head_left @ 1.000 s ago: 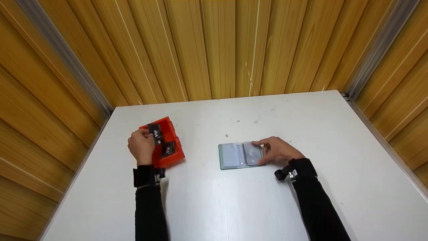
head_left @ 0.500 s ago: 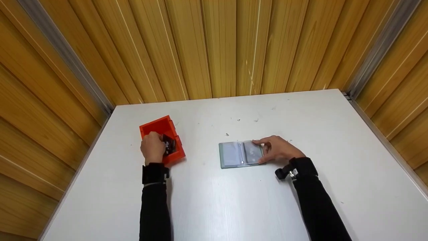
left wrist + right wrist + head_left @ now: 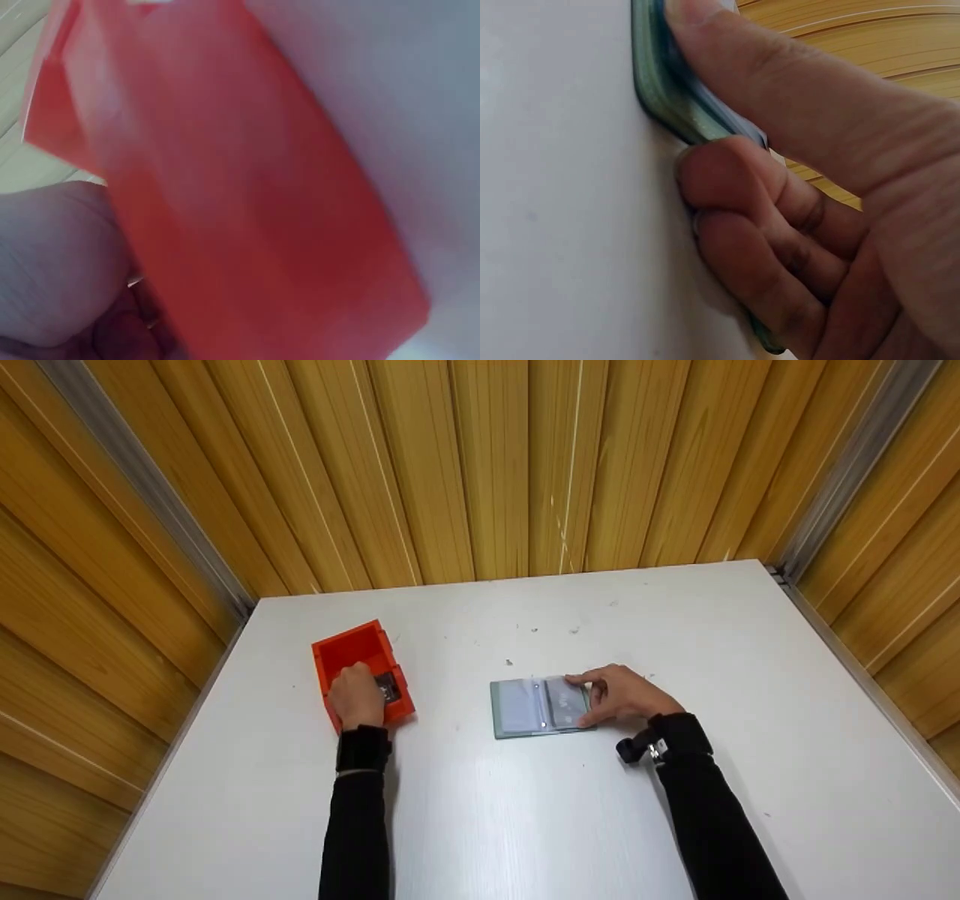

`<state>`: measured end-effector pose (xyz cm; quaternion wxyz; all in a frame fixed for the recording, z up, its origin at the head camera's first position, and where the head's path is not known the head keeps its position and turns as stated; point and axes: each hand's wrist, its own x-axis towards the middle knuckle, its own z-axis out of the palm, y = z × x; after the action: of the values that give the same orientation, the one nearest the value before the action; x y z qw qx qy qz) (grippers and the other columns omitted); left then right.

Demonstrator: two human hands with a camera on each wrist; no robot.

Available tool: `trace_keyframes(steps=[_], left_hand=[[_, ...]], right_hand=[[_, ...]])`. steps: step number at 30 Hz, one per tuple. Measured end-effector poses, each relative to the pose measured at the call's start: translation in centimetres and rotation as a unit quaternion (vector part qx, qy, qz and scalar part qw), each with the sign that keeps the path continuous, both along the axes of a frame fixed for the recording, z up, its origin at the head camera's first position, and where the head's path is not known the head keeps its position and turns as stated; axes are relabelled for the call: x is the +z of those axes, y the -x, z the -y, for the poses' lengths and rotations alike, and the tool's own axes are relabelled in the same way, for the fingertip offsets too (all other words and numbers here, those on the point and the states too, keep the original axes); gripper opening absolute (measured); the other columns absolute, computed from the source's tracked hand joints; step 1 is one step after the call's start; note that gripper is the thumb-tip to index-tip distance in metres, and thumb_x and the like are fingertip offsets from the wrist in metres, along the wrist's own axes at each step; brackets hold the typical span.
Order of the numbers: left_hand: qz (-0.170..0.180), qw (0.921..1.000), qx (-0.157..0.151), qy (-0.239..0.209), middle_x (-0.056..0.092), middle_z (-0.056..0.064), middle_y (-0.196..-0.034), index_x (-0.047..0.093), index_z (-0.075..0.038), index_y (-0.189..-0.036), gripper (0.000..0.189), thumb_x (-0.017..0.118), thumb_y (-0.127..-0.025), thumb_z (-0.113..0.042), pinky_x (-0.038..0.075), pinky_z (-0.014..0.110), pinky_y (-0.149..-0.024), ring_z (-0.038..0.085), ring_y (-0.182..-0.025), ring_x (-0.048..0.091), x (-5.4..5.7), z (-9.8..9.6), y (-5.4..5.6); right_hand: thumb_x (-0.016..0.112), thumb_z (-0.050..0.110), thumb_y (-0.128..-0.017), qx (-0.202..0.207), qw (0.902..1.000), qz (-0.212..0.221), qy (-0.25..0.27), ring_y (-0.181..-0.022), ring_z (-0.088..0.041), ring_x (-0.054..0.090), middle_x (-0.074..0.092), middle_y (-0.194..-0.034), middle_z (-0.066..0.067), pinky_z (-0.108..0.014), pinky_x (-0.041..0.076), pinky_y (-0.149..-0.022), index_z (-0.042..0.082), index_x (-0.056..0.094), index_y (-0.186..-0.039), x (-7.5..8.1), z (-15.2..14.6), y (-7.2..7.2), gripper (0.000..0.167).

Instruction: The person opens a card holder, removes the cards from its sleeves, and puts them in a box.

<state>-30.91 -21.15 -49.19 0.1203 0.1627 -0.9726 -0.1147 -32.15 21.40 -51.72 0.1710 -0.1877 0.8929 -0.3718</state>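
Observation:
My left hand (image 3: pixel 358 696) reaches down into the red plastic bin (image 3: pixel 354 645). Its fingers are hidden from above, beside a black card (image 3: pixel 388 688) lying in there. The left wrist view has the red bin wall (image 3: pixel 247 195) covering most of that hand (image 3: pixel 56 262); I cannot tell whether it holds a card. In the middle of the table lies an opened card holder (image 3: pixel 517 706) with clear sleeves and a green cover. Its right page has a card (image 3: pixel 566 705) in the sleeve. My right hand (image 3: pixel 628 691) grips that side, thumb (image 3: pixel 727 49) on the sleeve, other fingers curled at the green edge (image 3: pixel 656 97).
A white table (image 3: pixel 495 817) carries both things, with small dark marks on its surface beyond the card holder. Wood-patterned panels (image 3: pixel 491 472) stand behind the table and along both sides.
My left hand, which pinched a black Vip card above the bin, has lowered into it and shifted toward the near end. The card it pinched is no longer distinct. My right hand stays put.

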Motion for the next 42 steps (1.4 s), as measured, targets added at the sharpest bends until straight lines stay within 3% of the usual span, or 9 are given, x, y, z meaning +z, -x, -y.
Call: trace_keyframes(steps=[12, 15, 20, 23, 26, 31, 34, 37, 42], left_hand=[[0.002, 0.9999, 0.006, -0.009, 0.073, 0.032, -0.095, 0.073, 0.013, -0.110, 0.020, 0.065, -0.097, 0.001, 0.062, 0.051, -0.086, 0.041, -0.086, 0.073, -0.3, -0.3, -0.2], [-0.022, 0.9996, 0.007, -0.018, 0.073, 0.033, -0.096, 0.073, 0.014, -0.111, 0.020, 0.065, -0.097, 0.002, 0.062, 0.051, -0.086, 0.043, -0.087, 0.074, 0.5, -0.2, -0.4], [-0.116, 0.9912, 0.004, -0.064, 0.075, 0.030, -0.097, 0.074, 0.009, -0.114, 0.021, 0.066, -0.098, -0.002, 0.062, 0.050, -0.088, 0.042, -0.089, 0.074, 3.4, -0.8, -0.8], [-0.158, 0.9789, -0.049, -0.120, 0.076, 0.024, -0.096, 0.077, 0.003, -0.113, 0.019, 0.067, -0.098, -0.004, 0.063, 0.047, -0.088, 0.037, -0.088, 0.074, 4.6, -2.3, -0.9], [-0.158, 0.9628, -0.143, -0.166, 0.078, 0.018, -0.096, 0.078, -0.001, -0.112, 0.018, 0.074, -0.094, -0.004, 0.063, 0.042, -0.084, 0.030, -0.086, 0.073, 4.3, -5.1, -0.9], [-0.061, 0.9232, -0.341, -0.166, 0.078, 0.016, -0.103, 0.077, -0.001, -0.115, 0.026, 0.079, -0.089, -0.003, 0.062, 0.037, -0.083, 0.027, -0.090, 0.074, 1.3, -10.8, -1.0], [0.013, 0.8944, -0.424, -0.143, 0.078, 0.013, -0.110, 0.077, -0.002, -0.118, 0.031, 0.081, -0.088, -0.007, 0.059, 0.036, -0.089, 0.024, -0.098, 0.073, -0.3, -13.3, -1.1], [0.049, 0.8854, -0.448, -0.114, 0.078, 0.009, -0.113, 0.077, -0.005, -0.118, 0.034, 0.084, -0.085, -0.009, 0.057, 0.035, -0.095, 0.020, -0.102, 0.071, -1.0, -14.6, -1.3], [0.056, 0.8892, -0.443, -0.097, 0.078, 0.007, -0.113, 0.078, -0.006, -0.118, 0.034, 0.084, -0.085, -0.005, 0.056, 0.035, -0.098, 0.019, -0.103, 0.070, -1.1, -14.9, -1.6]], right_hand=[[0.097, 0.019, -0.071, 0.003, 1.0000, 0.005, 0.003, -0.069, -0.014, 0.057, 0.063, -0.074, -0.001, -0.022, 0.044, -0.060, 0.012, 0.061, -0.144, -0.3, 0.2, -0.1, 0.082], [0.097, 0.019, -0.071, 0.004, 1.0000, 0.006, 0.000, -0.069, -0.014, 0.057, 0.062, -0.074, -0.001, -0.022, 0.044, -0.060, 0.012, 0.061, -0.145, -0.3, 0.2, -0.1, 0.082], [0.097, 0.021, -0.071, 0.002, 1.0000, 0.003, -0.004, -0.071, -0.016, 0.056, 0.061, -0.077, -0.002, -0.023, 0.044, -0.062, 0.012, 0.062, -0.144, 0.0, 0.2, -0.1, 0.081], [0.097, 0.021, -0.070, -0.002, 1.0000, 0.002, -0.006, -0.072, -0.016, 0.054, 0.060, -0.078, -0.002, -0.024, 0.043, -0.063, 0.013, 0.062, -0.144, 0.0, 0.1, -0.1, 0.082], [0.097, 0.022, -0.070, 0.000, 1.0000, 0.003, -0.006, -0.072, -0.016, 0.055, 0.060, -0.078, -0.002, -0.024, 0.043, -0.063, 0.013, 0.062, -0.144, -0.1, 0.0, -0.2, 0.082], [0.097, 0.020, -0.070, 0.004, 1.0000, 0.005, 0.003, -0.071, -0.014, 0.056, 0.062, -0.075, -0.002, -0.023, 0.043, -0.062, 0.012, 0.061, -0.145, -0.3, -0.1, -0.2, 0.083], [0.097, 0.021, -0.070, 0.000, 1.0000, 0.007, 0.004, -0.071, -0.014, 0.055, 0.061, -0.076, -0.002, -0.023, 0.043, -0.061, 0.013, 0.061, -0.145, -0.2, -0.1, -0.2, 0.083], [0.097, 0.022, -0.070, -0.003, 1.0000, 0.008, 0.000, -0.072, -0.015, 0.055, 0.061, -0.078, -0.001, -0.024, 0.043, -0.061, 0.016, 0.062, -0.145, 0.0, 0.0, -0.1, 0.083], [0.097, 0.021, -0.070, -0.002, 1.0000, 0.002, 0.000, -0.073, -0.015, 0.054, 0.061, -0.079, -0.001, -0.024, 0.043, -0.062, 0.020, 0.068, -0.138, 0.2, 0.1, 0.0, 0.075]])
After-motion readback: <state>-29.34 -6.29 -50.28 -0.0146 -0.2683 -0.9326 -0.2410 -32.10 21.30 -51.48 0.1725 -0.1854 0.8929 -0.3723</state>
